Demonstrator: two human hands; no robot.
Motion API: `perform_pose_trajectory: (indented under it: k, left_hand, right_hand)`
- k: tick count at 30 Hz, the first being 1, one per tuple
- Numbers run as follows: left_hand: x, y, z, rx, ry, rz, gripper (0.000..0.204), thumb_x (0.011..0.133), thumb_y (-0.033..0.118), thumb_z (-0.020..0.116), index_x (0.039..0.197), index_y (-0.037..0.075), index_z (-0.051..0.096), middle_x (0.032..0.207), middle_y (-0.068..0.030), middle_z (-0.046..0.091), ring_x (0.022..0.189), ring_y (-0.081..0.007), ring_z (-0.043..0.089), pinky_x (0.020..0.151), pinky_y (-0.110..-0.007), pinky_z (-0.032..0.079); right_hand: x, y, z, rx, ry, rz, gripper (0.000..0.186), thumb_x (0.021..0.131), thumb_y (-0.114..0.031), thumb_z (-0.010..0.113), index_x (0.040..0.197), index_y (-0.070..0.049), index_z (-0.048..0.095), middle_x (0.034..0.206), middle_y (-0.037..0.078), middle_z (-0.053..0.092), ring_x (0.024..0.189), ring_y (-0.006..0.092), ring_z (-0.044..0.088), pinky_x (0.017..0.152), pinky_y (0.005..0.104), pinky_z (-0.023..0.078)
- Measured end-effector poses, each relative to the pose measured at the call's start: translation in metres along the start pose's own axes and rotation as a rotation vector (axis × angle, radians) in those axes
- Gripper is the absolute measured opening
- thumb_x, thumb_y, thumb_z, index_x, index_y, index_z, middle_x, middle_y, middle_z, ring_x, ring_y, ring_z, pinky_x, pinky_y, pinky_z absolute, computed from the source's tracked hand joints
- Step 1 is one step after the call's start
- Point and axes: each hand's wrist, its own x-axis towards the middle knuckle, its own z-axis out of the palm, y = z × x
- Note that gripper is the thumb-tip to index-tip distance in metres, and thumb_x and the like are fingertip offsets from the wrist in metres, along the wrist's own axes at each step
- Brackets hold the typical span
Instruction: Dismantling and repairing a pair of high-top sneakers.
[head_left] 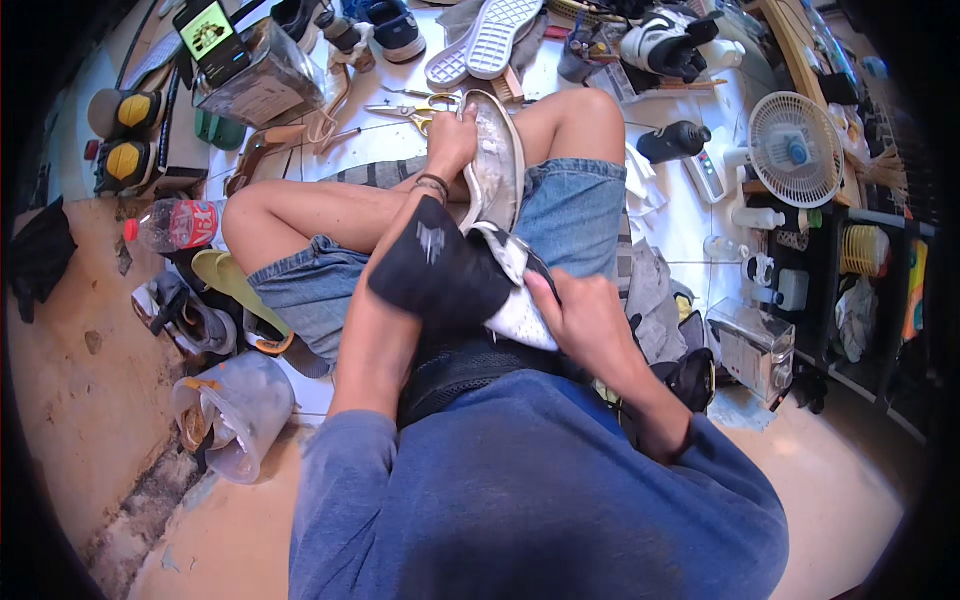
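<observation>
My left hand is closed on the upper end of a worn, pale sole, which stands upward between my knees. My right hand grips a black-and-white shoe upper on its white side, low over my lap. The upper meets the sole's lower end; I cannot tell how much they are joined. The upper's black part lies across my left forearm and is slightly blurred. Beyond my left hand, yellow-handled scissors lie on white tiles.
Shoes, loose white soles, a phone on a box, and a brush surround me. At left are a cola bottle and a plastic bucket; at right, a black bottle, a fan and a dark rack.
</observation>
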Motion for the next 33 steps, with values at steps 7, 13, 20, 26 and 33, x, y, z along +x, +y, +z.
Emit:
perform_pose_trajectory:
  k: [7,13,20,26,33]
  left_hand:
    - [0.005,-0.023,-0.006,-0.108,0.028,0.073,0.058,0.095,0.048,0.062,0.083,-0.007,0.072,0.074,-0.0304,0.067,0.076,-0.0463,0.069,0.073,-0.051,0.052]
    - [-0.017,-0.012,-0.034,-0.391,-0.097,0.089,0.048,0.095,0.043,0.065,0.094,-0.004,0.073,0.07,-0.0138,0.07,0.065,-0.0212,0.066,0.066,-0.038,0.052]
    - [-0.08,-0.038,-0.048,-1.154,-0.719,0.055,0.072,0.101,0.055,0.049,0.147,0.0,0.042,0.14,-0.0196,0.053,0.121,-0.0282,0.057,0.104,-0.04,0.045]
    - [-0.087,-0.026,-0.075,-1.38,-0.965,-0.329,0.09,0.097,0.066,0.047,0.154,-0.002,0.029,0.148,-0.021,0.047,0.133,-0.0303,0.051,0.114,-0.044,0.039]
    - [-0.089,0.011,-0.116,-0.705,-0.958,0.105,0.06,0.093,0.02,0.074,0.142,-0.004,0.048,0.134,-0.0108,0.06,0.122,-0.0172,0.055,0.107,-0.033,0.043]
  right_hand:
    - [0.013,-0.005,0.006,-0.063,-0.093,0.05,0.052,0.101,-0.04,0.055,0.076,0.004,0.066,0.063,0.03,0.06,0.063,0.0486,0.064,0.061,0.0564,0.051]
    - [0.033,-0.007,-0.004,-0.141,-0.111,0.062,0.053,0.099,-0.043,0.056,0.077,0.004,0.067,0.063,0.03,0.062,0.065,0.0485,0.065,0.062,0.0562,0.052]
    - [0.058,-0.011,-0.022,-0.228,-0.146,0.032,0.055,0.097,-0.048,0.058,0.079,0.002,0.067,0.062,0.026,0.062,0.062,0.0459,0.064,0.058,0.055,0.051]
    - [0.061,-0.006,-0.035,-0.197,-0.068,-0.134,0.046,0.094,-0.047,0.066,0.077,-0.003,0.066,0.059,0.019,0.062,0.057,0.0395,0.064,0.053,0.0495,0.049]
    - [0.072,-0.002,-0.058,-0.032,0.007,-0.302,0.031,0.085,-0.035,0.079,0.084,-0.006,0.07,0.062,0.012,0.064,0.055,0.0296,0.064,0.053,0.0387,0.048]
